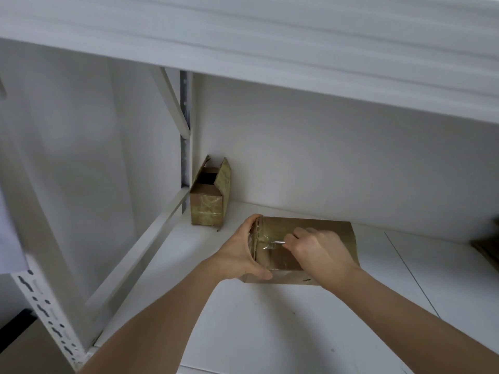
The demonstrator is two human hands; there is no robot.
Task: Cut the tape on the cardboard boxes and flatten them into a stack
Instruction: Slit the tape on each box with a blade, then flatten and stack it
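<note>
A brown cardboard box [272, 259] with shiny clear tape lies on the white shelf [270, 333] in front of me. My left hand [243, 255] grips its left end, thumb at the near edge and fingers over the far edge. My right hand [321, 252] rests on top of the box, its fingers curled and pinching a strip of clear tape [276, 242] at the box's top. I see no blade in either hand. A second, smaller taped box [209, 205] stands upright at the shelf's back left corner with its top flaps open.
The shelf above [297, 63] hangs low over the work area. A white upright post [186, 136] and slanted braces [140, 255] frame the left side. Flat brown cardboard [490, 247] shows at the right edge. A brown carton [24, 349] sits below left.
</note>
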